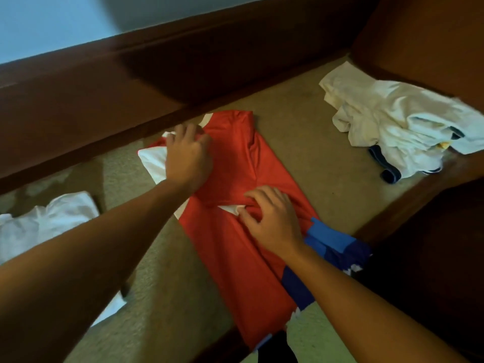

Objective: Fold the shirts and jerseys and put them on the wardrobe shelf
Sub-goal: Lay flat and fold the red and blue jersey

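A red jersey with white sleeves (233, 247) lies spread along a tan cushioned seat (309, 158), partly folded lengthwise. My left hand (187, 158) rests on its upper part by a white sleeve (153, 162), fingers curled over the red cloth. My right hand (269, 218) pinches a fold of red and white fabric at the jersey's middle. A blue jersey (330, 242) lies under the red one, showing at its right edge below my right wrist.
A crumpled pile of white garments with a dark waistband (392, 127) lies at the far right of the seat. Another white garment (44, 224) lies at the left. Dark brown wooden frame (131, 82) borders the seat behind and on the right.
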Demonstrator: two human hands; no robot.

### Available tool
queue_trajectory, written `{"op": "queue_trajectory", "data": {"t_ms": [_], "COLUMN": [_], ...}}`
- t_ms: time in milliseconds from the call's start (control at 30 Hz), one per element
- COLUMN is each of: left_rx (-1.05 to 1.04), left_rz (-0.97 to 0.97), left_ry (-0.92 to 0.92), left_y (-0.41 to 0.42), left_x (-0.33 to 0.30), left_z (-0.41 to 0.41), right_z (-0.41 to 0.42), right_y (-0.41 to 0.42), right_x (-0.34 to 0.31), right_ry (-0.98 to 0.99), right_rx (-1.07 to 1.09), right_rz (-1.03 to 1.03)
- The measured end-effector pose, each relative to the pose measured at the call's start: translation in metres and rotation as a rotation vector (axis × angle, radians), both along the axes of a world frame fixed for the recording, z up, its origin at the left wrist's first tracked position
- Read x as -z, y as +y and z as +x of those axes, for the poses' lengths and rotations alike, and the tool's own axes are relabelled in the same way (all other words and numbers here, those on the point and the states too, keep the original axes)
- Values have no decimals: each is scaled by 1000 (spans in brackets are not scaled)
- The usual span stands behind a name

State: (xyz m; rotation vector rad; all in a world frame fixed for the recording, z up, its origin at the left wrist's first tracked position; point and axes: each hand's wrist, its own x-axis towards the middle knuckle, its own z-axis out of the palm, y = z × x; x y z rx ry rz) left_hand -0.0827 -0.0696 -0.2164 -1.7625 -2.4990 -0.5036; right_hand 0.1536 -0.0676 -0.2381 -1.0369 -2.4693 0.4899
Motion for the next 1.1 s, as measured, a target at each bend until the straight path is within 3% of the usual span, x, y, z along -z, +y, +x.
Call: {"op": "queue_trajectory", "data": {"t_ms": [133, 267, 433, 667, 767, 900, 1100], "left_rx": [546, 772, 793, 717, 694, 728, 774], "left_rz": [-117, -253, -298, -334, -262, -186, -97], "left_ry": [-240, -277, -185, 15, -82, -179, -17], "left_y": [11, 10, 10, 10, 1, -18, -52], "left_x": [-8, -1, 10, -1, -2, -3, 0], "left_z": [98, 180, 239, 298, 298, 291, 279], "right_z": [70, 149, 211, 227, 239, 255, 259], "right_y": [2, 1, -11, -13, -20, -42, -81], "right_x": [-3, -7, 11, 16, 14, 15, 11], "right_ry": [38, 6, -75, -118, -29, -161, -162], "right_rx": [208, 481, 712, 610, 578, 458, 351], "right_rz": [18, 0, -269, -296, -340, -167, -212]}}
